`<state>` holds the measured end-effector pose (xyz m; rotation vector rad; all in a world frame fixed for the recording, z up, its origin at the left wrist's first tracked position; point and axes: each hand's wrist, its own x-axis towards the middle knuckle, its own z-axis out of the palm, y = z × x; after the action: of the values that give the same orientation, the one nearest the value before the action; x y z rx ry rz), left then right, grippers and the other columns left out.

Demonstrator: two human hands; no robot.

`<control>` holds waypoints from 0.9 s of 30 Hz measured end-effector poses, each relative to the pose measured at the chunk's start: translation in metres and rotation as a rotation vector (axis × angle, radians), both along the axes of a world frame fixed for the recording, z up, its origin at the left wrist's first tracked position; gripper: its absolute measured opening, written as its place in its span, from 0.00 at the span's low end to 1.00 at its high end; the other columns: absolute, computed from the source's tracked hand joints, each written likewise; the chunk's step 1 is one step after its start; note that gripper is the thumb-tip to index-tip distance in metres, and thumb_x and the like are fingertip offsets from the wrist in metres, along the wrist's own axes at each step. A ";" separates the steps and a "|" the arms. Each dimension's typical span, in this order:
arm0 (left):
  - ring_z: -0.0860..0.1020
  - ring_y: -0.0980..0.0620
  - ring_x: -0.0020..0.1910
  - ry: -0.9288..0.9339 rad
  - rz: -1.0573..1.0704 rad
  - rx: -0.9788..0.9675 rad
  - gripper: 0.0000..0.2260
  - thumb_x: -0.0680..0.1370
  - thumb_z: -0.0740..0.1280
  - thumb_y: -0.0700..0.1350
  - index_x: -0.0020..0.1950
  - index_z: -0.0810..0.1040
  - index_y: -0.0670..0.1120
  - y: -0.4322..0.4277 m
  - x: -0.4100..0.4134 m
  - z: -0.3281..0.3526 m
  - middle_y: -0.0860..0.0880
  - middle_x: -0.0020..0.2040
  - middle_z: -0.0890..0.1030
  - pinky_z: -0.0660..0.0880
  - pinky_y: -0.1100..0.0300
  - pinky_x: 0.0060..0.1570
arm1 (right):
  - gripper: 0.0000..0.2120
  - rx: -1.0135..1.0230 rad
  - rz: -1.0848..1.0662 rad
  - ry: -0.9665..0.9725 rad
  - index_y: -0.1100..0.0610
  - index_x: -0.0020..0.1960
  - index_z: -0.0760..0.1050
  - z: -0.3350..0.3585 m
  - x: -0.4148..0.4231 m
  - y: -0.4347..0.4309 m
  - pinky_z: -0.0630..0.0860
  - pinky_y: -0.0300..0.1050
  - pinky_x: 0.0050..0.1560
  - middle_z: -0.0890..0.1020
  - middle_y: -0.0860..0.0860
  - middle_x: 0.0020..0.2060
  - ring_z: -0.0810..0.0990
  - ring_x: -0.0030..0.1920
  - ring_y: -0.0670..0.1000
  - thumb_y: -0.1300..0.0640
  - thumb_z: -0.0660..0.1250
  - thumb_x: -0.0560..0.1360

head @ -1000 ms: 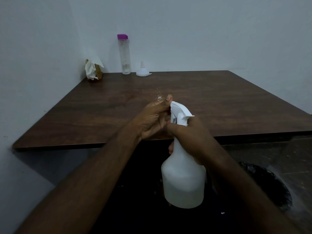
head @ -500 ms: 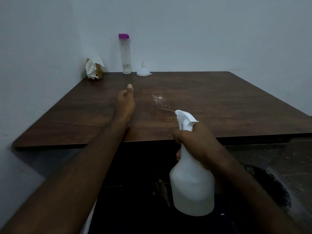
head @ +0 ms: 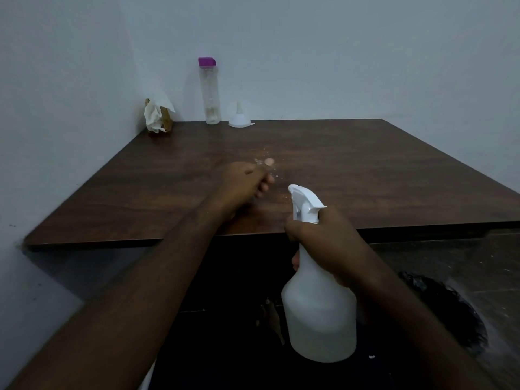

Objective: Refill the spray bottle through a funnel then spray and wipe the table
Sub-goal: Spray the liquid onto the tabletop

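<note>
Tabletop point(head: 365, 170) dark wood, butted into wall corner at left and rear; near edge and right side open, centre and right bare. Droplets point(head: 266, 162) scattered mid-surface. Right hand point(head: 323, 246) wrapped round neck of white spray bottle point(head: 319, 313), held upright off near edge, nozzle aimed at table; fill level not discernible. Left hand point(head: 242, 190) low over droplets, fingers loosely curled, holding nothing. Clear purple-capped bottle point(head: 209, 94), near empty, upturned funnel point(head: 239, 119) and crumpled tissue point(head: 154, 118) along rear edge.
</note>
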<state>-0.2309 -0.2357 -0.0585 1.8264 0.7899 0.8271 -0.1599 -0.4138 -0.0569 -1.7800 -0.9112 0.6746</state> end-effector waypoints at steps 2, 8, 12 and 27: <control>0.71 0.55 0.25 0.084 -0.143 -0.104 0.24 0.79 0.63 0.62 0.34 0.79 0.45 -0.016 0.006 0.009 0.50 0.28 0.77 0.64 0.64 0.24 | 0.07 0.011 0.006 -0.004 0.70 0.41 0.75 0.001 -0.001 0.001 0.76 0.48 0.32 0.77 0.59 0.26 0.79 0.25 0.54 0.64 0.65 0.70; 0.67 0.56 0.25 0.039 -0.368 -0.369 0.16 0.78 0.69 0.54 0.35 0.73 0.45 -0.028 0.014 0.022 0.48 0.30 0.73 0.58 0.67 0.21 | 0.08 0.054 -0.001 -0.026 0.70 0.43 0.76 0.003 0.001 0.002 0.76 0.50 0.36 0.78 0.61 0.30 0.79 0.30 0.57 0.63 0.67 0.70; 0.70 0.59 0.25 -0.095 -0.453 -0.589 0.11 0.80 0.65 0.45 0.39 0.75 0.42 -0.030 0.015 0.022 0.50 0.31 0.75 0.65 0.71 0.22 | 0.05 0.066 0.007 0.059 0.66 0.46 0.76 0.003 0.000 -0.001 0.77 0.50 0.34 0.78 0.60 0.29 0.79 0.28 0.56 0.65 0.66 0.71; 0.79 0.58 0.32 -0.311 -0.474 -0.623 0.08 0.81 0.63 0.38 0.44 0.79 0.39 -0.029 0.015 0.015 0.49 0.33 0.81 0.77 0.68 0.35 | 0.05 0.075 0.019 0.040 0.55 0.42 0.72 0.008 0.002 0.002 0.78 0.47 0.34 0.80 0.61 0.33 0.80 0.26 0.52 0.63 0.65 0.73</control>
<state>-0.2160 -0.2645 -0.0433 1.2108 0.3317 0.4628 -0.1581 -0.4116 -0.0488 -1.6880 -0.9157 0.6776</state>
